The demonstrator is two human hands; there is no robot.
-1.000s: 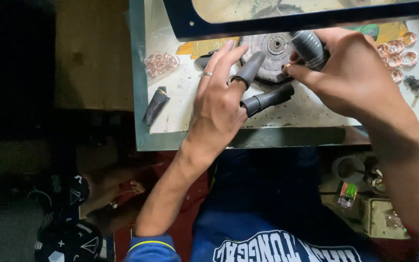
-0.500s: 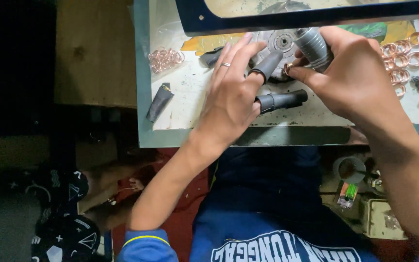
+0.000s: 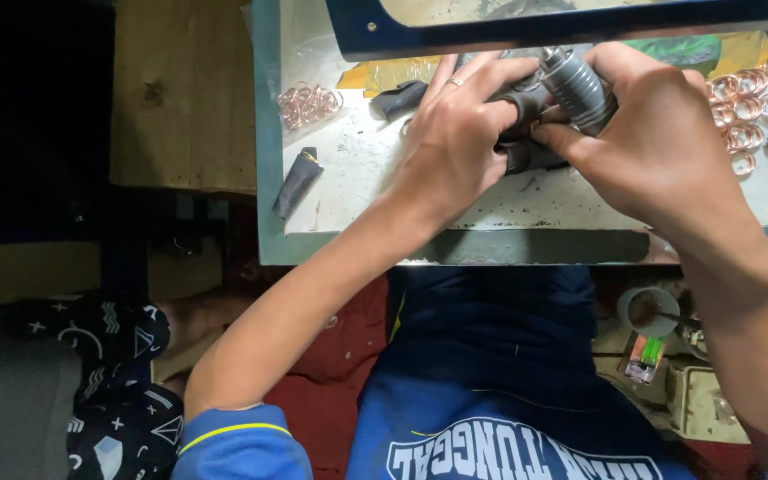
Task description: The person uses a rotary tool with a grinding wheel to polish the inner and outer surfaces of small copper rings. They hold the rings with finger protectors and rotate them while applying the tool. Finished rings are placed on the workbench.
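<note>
My left hand (image 3: 455, 142) presses down on a grey metal part with dark rubber sleeves (image 3: 526, 98), fingers curled over it; a ring shows on one finger. My right hand (image 3: 660, 151) grips a ribbed grey cylindrical piece (image 3: 577, 87) at the top of that same part. The round body of the part is mostly hidden under both hands. A second dark sleeve (image 3: 535, 158) lies just under my fingers on the worktop (image 3: 491, 244).
A pile of copper rings (image 3: 306, 103) lies at the left, more copper rings (image 3: 748, 107) at the right. A loose dark sleeve (image 3: 297, 182) rests near the worktop's left edge. A dark blue frame (image 3: 491, 25) crosses the top. A small cup (image 3: 649, 311) stands below the worktop.
Both hands have closed together over the grey part. The left hand moved up and right onto it, covering the round body and the dark sleeves seen before.
</note>
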